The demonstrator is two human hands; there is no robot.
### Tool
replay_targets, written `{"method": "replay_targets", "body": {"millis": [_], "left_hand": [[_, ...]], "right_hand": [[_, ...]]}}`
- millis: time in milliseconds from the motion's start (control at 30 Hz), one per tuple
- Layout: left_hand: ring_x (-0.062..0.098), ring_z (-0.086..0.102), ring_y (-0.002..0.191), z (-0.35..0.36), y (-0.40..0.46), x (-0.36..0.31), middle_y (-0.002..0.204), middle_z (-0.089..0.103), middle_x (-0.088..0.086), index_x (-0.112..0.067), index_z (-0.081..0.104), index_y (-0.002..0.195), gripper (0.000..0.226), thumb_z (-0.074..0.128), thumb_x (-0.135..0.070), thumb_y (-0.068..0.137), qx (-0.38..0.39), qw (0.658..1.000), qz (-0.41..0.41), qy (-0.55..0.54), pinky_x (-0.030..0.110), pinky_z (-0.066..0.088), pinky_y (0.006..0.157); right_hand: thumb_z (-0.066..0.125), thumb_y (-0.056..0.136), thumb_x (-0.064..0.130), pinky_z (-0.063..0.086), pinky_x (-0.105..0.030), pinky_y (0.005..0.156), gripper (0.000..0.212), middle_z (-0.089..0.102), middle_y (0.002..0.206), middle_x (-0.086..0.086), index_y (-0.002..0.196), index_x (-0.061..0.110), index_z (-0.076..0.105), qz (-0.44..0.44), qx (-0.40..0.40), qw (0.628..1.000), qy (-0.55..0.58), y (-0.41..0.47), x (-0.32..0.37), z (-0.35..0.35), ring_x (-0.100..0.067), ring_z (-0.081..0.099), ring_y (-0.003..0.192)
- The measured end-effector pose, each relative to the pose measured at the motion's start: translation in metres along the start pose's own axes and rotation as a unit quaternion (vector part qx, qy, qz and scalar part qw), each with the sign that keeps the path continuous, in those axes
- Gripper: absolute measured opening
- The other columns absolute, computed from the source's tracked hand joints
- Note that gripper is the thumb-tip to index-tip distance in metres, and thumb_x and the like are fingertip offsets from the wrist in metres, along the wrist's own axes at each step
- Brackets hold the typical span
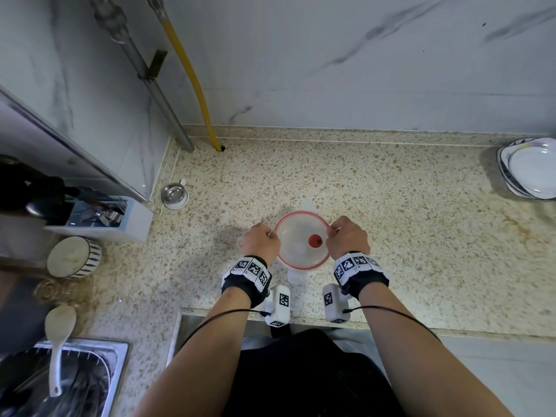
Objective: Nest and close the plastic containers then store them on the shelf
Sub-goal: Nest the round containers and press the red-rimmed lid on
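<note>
Lower left of frame: one sink (114, 374), one white spoon (58, 332) lying over it. Above it, one striped bowl (73, 256); contents not discernible. One blue-white caddy (99, 218) holding metal utensils. One small steel cup (174, 195) near the wall. Centre of frame, on the speckled surface (391, 236): one round clear container (302, 240) with a red-rimmed lid and red centre spot; latch tabs show at its far and near sides. Left hand (261, 243) curled, pinching the lid's left edge; right hand (347, 237) curled, pinching the right edge. Upper right of frame: plates (529, 168), stacked, count unclear.
</note>
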State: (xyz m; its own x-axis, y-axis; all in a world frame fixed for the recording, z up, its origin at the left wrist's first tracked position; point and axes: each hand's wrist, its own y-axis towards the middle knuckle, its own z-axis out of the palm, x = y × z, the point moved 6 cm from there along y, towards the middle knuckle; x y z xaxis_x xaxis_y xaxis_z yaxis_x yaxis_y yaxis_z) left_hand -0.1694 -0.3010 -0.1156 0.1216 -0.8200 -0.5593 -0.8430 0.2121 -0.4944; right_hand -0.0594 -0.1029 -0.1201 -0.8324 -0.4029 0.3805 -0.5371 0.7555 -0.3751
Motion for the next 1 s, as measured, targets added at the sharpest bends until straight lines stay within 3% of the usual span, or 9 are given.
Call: {"method": "replay_targets", "body": {"millis": [100, 267, 367, 500, 700, 800, 867, 933, 1000], "left_hand": [[0.027, 0.060, 0.074, 0.000, -0.002, -0.005, 0.079, 0.063, 0.007, -0.006, 0.064, 0.087, 0.019, 0.047, -0.010, 0.094, 0.007, 1.000, 0.001, 0.013, 0.027, 0.045, 0.060], [0.026, 0.058, 0.070, 0.001, -0.007, -0.007, 0.073, 0.061, 0.005, -0.009, 0.062, 0.085, 0.019, 0.046, -0.013, 0.095, -0.010, 0.999, 0.007, 0.042, 0.025, 0.040, 0.054], [0.024, 0.051, 0.060, 0.002, -0.007, -0.005, 0.061, 0.050, 0.001, -0.011, 0.051, 0.071, 0.022, 0.045, -0.010, 0.093, -0.010, 1.000, 0.006, 0.021, 0.022, 0.032, 0.045], [0.020, 0.049, 0.055, 0.001, -0.004, -0.005, 0.067, 0.054, 0.004, -0.009, 0.054, 0.075, 0.020, 0.043, -0.008, 0.091, 0.007, 1.000, -0.007, -0.003, 0.021, 0.035, 0.046], [0.030, 0.062, 0.074, 0.000, 0.004, -0.012, 0.082, 0.064, 0.014, -0.008, 0.062, 0.084, 0.022, 0.043, -0.010, 0.095, 0.004, 1.000, -0.003, 0.007, 0.033, 0.052, 0.063], [0.029, 0.068, 0.093, -0.001, 0.013, -0.023, 0.119, 0.069, 0.017, -0.007, 0.064, 0.128, 0.036, 0.043, -0.012, 0.099, 0.024, 0.999, 0.028, -0.011, 0.036, 0.056, 0.081], [0.022, 0.067, 0.085, -0.005, 0.017, -0.031, 0.125, 0.068, 0.014, -0.009, 0.057, 0.140, 0.042, 0.044, -0.014, 0.101, 0.024, 0.998, 0.045, -0.043, 0.029, 0.053, 0.075], [0.025, 0.067, 0.104, -0.009, 0.020, -0.033, 0.132, 0.065, 0.013, -0.009, 0.055, 0.141, 0.043, 0.047, -0.015, 0.100, 0.010, 0.997, 0.046, -0.059, 0.026, 0.048, 0.083], [0.027, 0.065, 0.113, -0.010, 0.021, -0.029, 0.133, 0.065, 0.011, -0.009, 0.058, 0.139, 0.042, 0.049, -0.015, 0.098, 0.010, 0.998, 0.035, -0.060, 0.029, 0.050, 0.093]], "right_hand": [[0.055, 0.096, 0.028, 0.053, -0.041, 0.075, 0.015, 0.062, 0.104, -0.012, 0.105, 0.018, 0.061, -0.010, -0.022, 1.000, -0.014, -0.002, 0.002, -0.002, -0.033, 0.053, 0.106], [0.056, 0.096, 0.016, 0.044, -0.029, 0.057, 0.009, 0.069, 0.090, -0.013, 0.100, 0.010, 0.062, 0.002, -0.019, 1.000, 0.021, -0.002, 0.002, 0.002, -0.028, 0.059, 0.072], [0.057, 0.096, 0.015, 0.039, -0.028, 0.057, 0.010, 0.070, 0.090, -0.014, 0.100, 0.009, 0.064, 0.008, -0.016, 1.000, 0.009, -0.001, 0.004, 0.006, -0.026, 0.056, 0.070], [0.060, 0.092, 0.011, 0.042, -0.028, 0.058, 0.011, 0.069, 0.094, -0.016, 0.102, 0.008, 0.063, 0.061, -0.001, 0.996, 0.071, 0.002, -0.001, 0.011, -0.031, 0.062, 0.077], [0.058, 0.093, 0.011, 0.044, -0.030, 0.058, 0.013, 0.067, 0.101, -0.018, 0.106, 0.006, 0.058, 0.091, 0.028, 0.991, 0.096, 0.000, -0.002, 0.015, -0.034, 0.065, 0.086], [0.054, 0.096, 0.017, 0.038, -0.028, 0.053, 0.025, 0.065, 0.110, -0.022, 0.114, 0.000, 0.057, 0.109, 0.066, 0.987, 0.097, -0.004, -0.003, 0.019, -0.034, 0.064, 0.090], [0.049, 0.097, 0.017, 0.049, -0.032, 0.066, 0.033, 0.063, 0.118, -0.023, 0.121, -0.004, 0.056, 0.110, 0.101, 0.982, 0.112, -0.006, -0.004, 0.023, -0.035, 0.065, 0.102], [0.045, 0.097, 0.016, 0.057, -0.039, 0.086, 0.036, 0.064, 0.120, -0.023, 0.123, -0.005, 0.057, 0.102, 0.149, 0.969, 0.168, -0.006, -0.005, 0.030, -0.035, 0.065, 0.109], [0.045, 0.094, 0.017, 0.060, -0.043, 0.080, 0.032, 0.069, 0.110, -0.027, 0.106, -0.007, 0.062, 0.140, 0.190, 0.945, 0.228, -0.011, -0.008, 0.033, -0.036, 0.071, 0.094]]}}
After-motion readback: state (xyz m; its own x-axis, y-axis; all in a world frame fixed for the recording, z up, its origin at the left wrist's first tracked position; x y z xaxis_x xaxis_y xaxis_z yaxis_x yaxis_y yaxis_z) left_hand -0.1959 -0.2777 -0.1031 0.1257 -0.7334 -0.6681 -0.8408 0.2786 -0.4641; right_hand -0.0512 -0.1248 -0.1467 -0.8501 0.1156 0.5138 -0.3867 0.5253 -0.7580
